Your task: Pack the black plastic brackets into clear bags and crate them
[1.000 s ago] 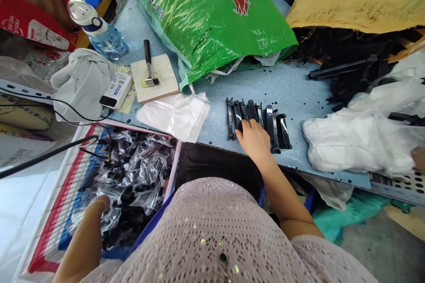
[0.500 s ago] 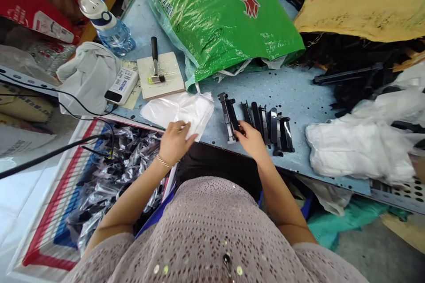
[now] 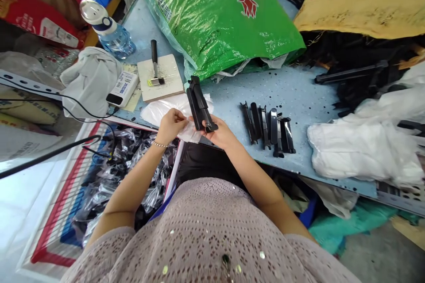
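My right hand grips a pair of long black plastic parts, held together and tilted above the table's front edge. Close beside it, my left hand pinches the edge of a thin white plastic bag. More white bags lie flat under and behind my hands, partly covered by the black parts. To the right, several similar black plastic parts rest side by side in a row on the blue table.
A large green sack fills the back. At left stand a water bottle, a board with a black-handled brush, and a white device. A basket holds bagged black parts below. White bundles lie at right.
My right hand has lifted the black parts off the table and carried them left to my left hand. My left hand has closed on a white bag's edge.
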A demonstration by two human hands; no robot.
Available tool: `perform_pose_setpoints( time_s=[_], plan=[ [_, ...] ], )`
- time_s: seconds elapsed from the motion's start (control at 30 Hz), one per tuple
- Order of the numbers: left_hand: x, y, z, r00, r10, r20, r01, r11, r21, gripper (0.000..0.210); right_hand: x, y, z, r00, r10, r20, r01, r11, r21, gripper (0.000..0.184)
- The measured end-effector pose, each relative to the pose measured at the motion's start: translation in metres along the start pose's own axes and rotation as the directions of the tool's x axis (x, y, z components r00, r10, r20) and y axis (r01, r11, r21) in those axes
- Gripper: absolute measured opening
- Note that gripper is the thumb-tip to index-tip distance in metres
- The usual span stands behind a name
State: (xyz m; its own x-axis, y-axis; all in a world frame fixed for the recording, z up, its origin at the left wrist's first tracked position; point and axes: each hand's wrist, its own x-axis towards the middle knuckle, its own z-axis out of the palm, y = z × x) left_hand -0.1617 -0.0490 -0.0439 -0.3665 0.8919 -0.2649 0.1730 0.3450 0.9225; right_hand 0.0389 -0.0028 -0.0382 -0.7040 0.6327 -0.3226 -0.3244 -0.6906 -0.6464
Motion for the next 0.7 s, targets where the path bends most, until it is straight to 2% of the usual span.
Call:
perform_pose_setpoints(
  time_s=[0.1, 0.17, 0.23, 0.3, 0.37, 0.43, 0.5, 0.6, 0.7],
  plan=[
    [-0.008, 0.006, -0.003, 0.992, 0.105, -0.072, -0.103, 0.994, 0.029, 0.027, 0.020, 0.016, -0.001, 0.994, 0.005, -0.113, -0.010, 0.999, -0.043, 0.032],
    [-0.015, 0.016, -0.013, 0.953, 0.277, -0.121, -0.256, 0.953, 0.164, 0.019, 0.025, 0.024, -0.005, 0.990, -0.003, -0.143, -0.009, 0.996, -0.086, 0.030],
    [-0.020, 0.026, -0.024, 0.870, 0.482, -0.100, -0.401, 0.812, 0.423, 0.006, 0.025, 0.028, -0.008, 0.989, -0.011, -0.144, -0.006, 0.993, -0.121, 0.030],
    [-0.021, 0.034, -0.032, 0.805, 0.593, 0.020, -0.453, 0.593, 0.666, 0.011, 0.025, 0.030, -0.009, 0.989, -0.013, -0.147, -0.005, 0.992, -0.122, 0.031],
    [-0.015, 0.036, -0.037, 0.798, 0.584, 0.150, -0.457, 0.424, 0.782, 0.023, 0.025, 0.030, -0.009, 0.989, -0.008, -0.145, -0.005, 0.996, -0.087, 0.032],
    [-0.007, 0.034, -0.038, 0.811, 0.547, 0.208, -0.455, 0.366, 0.812, 0.030, 0.023, 0.030, -0.009, 0.990, -0.007, -0.137, 0.001, 0.999, -0.044, 0.034],
    [0.003, 0.030, -0.039, 0.833, 0.521, 0.186, -0.431, 0.403, 0.807, 0.031, 0.017, 0.029, -0.010, 0.992, -0.021, -0.124, 0.021, 1.000, 0.000, 0.036],
    [0.011, 0.026, -0.040, 0.880, 0.466, 0.095, -0.371, 0.548, 0.750, 0.027, -0.006, 0.030, -0.016, 0.997, -0.009, -0.074, 0.015, 0.996, 0.090, 0.037],
    [0.010, 0.026, -0.040, 0.907, 0.399, 0.134, -0.395, 0.698, 0.598, 0.034, -0.035, 0.034, -0.024, 0.988, 0.138, 0.073, -0.150, 0.970, 0.191, 0.039]
  ],
)
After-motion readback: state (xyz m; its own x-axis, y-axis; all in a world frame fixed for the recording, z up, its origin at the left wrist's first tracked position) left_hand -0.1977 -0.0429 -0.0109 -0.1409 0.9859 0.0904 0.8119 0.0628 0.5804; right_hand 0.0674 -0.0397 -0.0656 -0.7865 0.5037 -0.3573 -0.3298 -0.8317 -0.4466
